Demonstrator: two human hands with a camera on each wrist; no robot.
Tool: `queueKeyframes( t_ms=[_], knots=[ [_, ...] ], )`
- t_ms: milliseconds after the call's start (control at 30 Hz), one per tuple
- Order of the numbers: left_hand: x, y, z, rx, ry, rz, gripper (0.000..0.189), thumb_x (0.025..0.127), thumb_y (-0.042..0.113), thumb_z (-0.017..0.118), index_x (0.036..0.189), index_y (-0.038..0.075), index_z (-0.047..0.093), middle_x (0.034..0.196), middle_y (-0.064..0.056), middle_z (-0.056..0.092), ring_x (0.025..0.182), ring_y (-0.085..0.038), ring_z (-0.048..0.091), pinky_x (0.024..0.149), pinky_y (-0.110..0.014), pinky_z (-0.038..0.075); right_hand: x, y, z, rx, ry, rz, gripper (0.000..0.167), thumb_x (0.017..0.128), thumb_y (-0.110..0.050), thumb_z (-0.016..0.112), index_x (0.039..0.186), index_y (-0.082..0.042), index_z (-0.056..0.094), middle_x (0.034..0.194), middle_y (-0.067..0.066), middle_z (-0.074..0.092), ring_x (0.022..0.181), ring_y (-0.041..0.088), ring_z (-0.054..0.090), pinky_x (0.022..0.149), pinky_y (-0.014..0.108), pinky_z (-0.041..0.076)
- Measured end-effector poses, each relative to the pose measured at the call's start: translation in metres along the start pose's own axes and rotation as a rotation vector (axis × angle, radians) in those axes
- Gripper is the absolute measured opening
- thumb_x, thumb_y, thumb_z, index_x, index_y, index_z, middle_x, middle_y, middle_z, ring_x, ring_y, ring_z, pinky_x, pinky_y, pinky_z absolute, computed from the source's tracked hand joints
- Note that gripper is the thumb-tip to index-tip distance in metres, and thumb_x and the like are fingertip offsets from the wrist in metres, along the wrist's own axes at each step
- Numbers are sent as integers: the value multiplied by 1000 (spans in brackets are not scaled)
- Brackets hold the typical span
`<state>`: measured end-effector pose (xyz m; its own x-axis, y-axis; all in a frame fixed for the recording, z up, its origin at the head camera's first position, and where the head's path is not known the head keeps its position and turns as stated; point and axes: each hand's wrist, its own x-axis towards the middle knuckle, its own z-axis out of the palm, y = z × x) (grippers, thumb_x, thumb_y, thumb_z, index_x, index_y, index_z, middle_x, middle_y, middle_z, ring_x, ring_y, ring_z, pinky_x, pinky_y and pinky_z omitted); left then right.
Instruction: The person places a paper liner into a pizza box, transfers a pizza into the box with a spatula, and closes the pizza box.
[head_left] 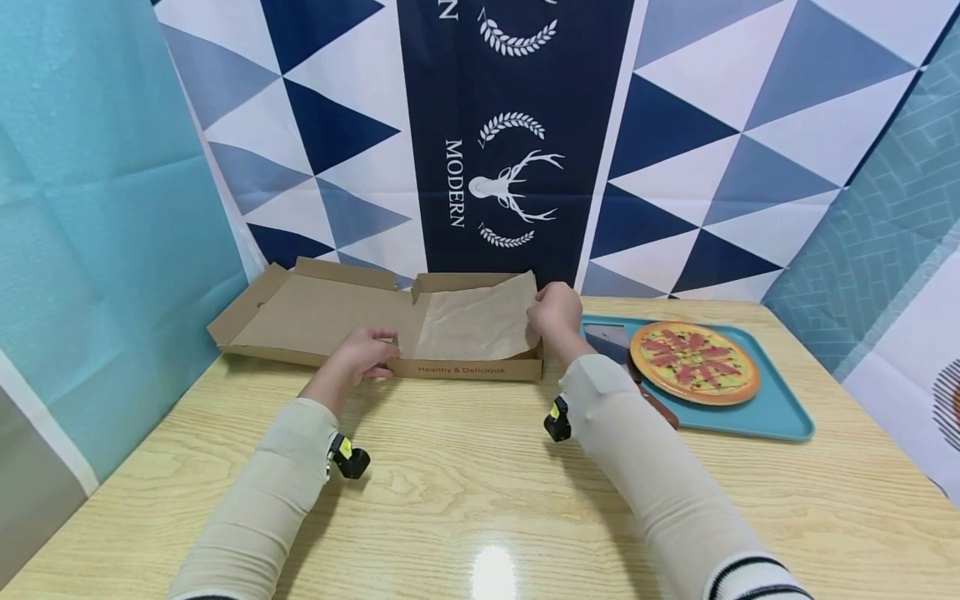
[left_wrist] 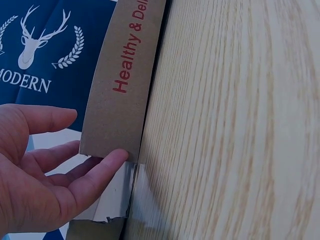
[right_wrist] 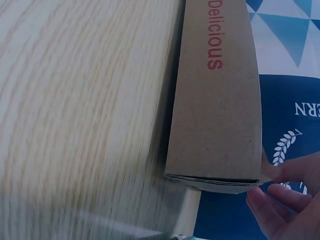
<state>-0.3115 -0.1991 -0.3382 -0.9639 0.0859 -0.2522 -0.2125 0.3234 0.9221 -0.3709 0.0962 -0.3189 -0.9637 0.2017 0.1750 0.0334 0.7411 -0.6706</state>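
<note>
An opened cardboard pizza box (head_left: 472,370) lies at the back of the table, its lid (head_left: 315,312) folded out to the left. A tan paper sheet (head_left: 472,321) lines the box, its right side raised. My left hand (head_left: 363,353) is at the front left corner of the box; in the left wrist view a fingertip touches the end of the lettered front wall (left_wrist: 125,100), the fingers spread. At the right end, my right hand (head_left: 557,312) has thumb and fingers about the side edge of the box (right_wrist: 217,125), pinching there; the exact grip is partly hidden.
Right of the box, a blue tray (head_left: 780,408) holds a pizza (head_left: 693,364) with red strips on top. A pizza server (head_left: 611,342) with a brown handle lies partly under the pizza, its handle over the tray's front edge. A patterned cloth (head_left: 510,125) hangs behind the table.
</note>
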Motion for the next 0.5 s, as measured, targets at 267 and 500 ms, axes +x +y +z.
queueKeyframes(
  t_ms=[267, 500],
  knots=[
    [1, 0, 0, -1, -3, 1, 55, 99, 3, 51, 149, -6, 30, 148, -26, 35, 134, -43, 35, 90, -39, 53, 0, 0, -3, -5, 4, -23, 23, 83, -2, 64, 106, 1, 70, 111, 15, 67, 102, 31, 60, 87, 42, 52],
    [-1, 1, 0, -13, -9, 3, 56, 98, 2, 51, 149, -6, 30, 151, -27, 30, 133, -43, 36, 90, -40, 53, -1, -1, 0, -28, -55, -147, 25, 88, -3, 62, 112, 1, 68, 114, 16, 65, 100, 30, 59, 85, 40, 53]
  ],
)
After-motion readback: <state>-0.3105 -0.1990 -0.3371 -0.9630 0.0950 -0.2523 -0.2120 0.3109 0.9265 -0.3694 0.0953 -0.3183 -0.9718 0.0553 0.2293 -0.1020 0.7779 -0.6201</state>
